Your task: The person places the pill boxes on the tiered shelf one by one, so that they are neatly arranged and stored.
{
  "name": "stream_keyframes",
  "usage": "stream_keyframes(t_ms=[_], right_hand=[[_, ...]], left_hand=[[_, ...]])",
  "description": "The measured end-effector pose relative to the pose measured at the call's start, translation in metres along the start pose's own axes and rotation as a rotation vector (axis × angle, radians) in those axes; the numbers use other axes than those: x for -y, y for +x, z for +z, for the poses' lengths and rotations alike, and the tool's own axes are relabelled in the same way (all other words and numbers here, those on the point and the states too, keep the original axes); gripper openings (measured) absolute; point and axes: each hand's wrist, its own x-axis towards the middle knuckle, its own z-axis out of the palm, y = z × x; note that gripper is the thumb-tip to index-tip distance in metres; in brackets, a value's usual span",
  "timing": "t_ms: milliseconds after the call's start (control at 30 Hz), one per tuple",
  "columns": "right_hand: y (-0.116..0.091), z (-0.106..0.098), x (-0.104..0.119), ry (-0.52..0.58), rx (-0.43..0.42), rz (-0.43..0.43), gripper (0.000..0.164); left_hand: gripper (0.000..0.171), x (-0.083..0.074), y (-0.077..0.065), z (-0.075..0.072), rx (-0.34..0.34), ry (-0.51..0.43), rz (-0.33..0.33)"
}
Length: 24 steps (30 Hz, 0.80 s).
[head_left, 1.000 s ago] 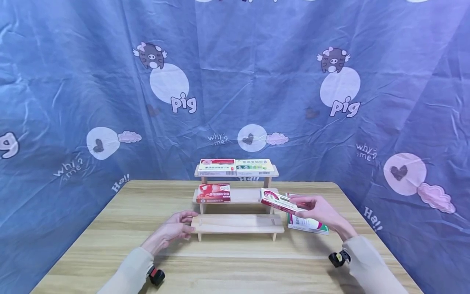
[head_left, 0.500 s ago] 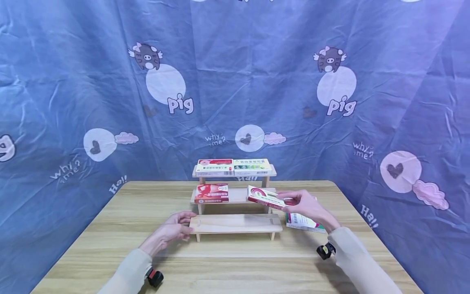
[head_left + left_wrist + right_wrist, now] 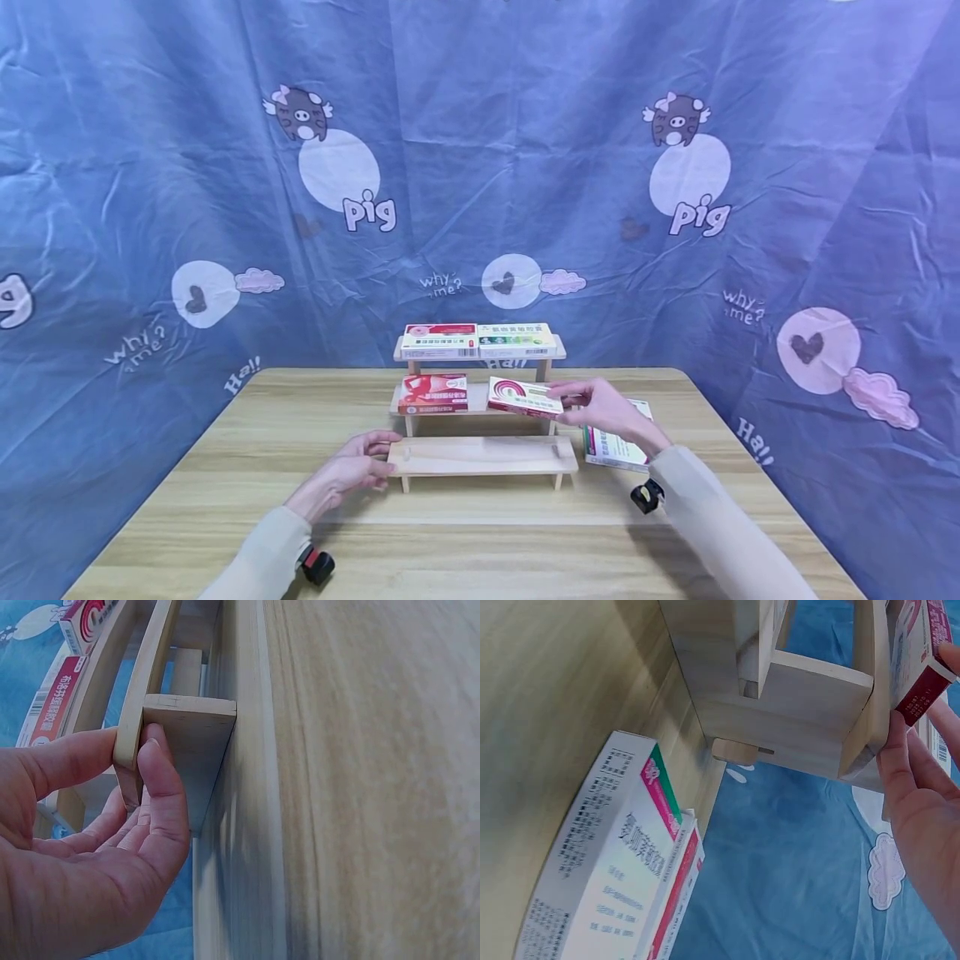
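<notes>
My right hand [image 3: 606, 408] pinches the right end of a white and dark red medicine box [image 3: 525, 397], which lies over the right part of the middle step of a wooden three-step rack [image 3: 483, 457]. In the right wrist view, the fingertips [image 3: 900, 739] are right at the step's edge. With thumb and fingers, my left hand [image 3: 356, 471] grips the left end of the lowest step; the left wrist view shows the board's end [image 3: 129, 761] between them. A red medicine box [image 3: 432, 393] lies on the left of the middle step.
Two medicine boxes lie side by side on the top step: a red and white box [image 3: 440, 341] and a white and green box [image 3: 516, 340]. Right of the rack, a white, green and pink box [image 3: 607, 855] lies on the table [image 3: 480, 550], another red-edged box [image 3: 676, 892] beside it. Behind hangs a blue cloth [image 3: 450, 167].
My right hand has carried the white and dark red box leftward, from beside the rack to over the middle step. The left hand keeps its grip on the lowest step.
</notes>
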Motion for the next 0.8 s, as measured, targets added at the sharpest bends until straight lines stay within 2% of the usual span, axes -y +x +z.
stream_keyframes(t_ms=[67, 367, 800], right_hand=[[0.004, 0.001, 0.002, -0.031, 0.003, -0.001, 0.047], [0.018, 0.004, 0.005, -0.038, 0.028, 0.002, 0.048], [0.028, 0.005, 0.003, -0.09, 0.059, -0.051, 0.047]], left_hand=[[0.066, 0.0, 0.0, 0.0, -0.001, -0.002, -0.001], [0.066, -0.001, -0.001, 0.0, 0.007, -0.004, -0.007], [0.067, -0.001, -0.001, 0.0, 0.015, -0.006, 0.001]])
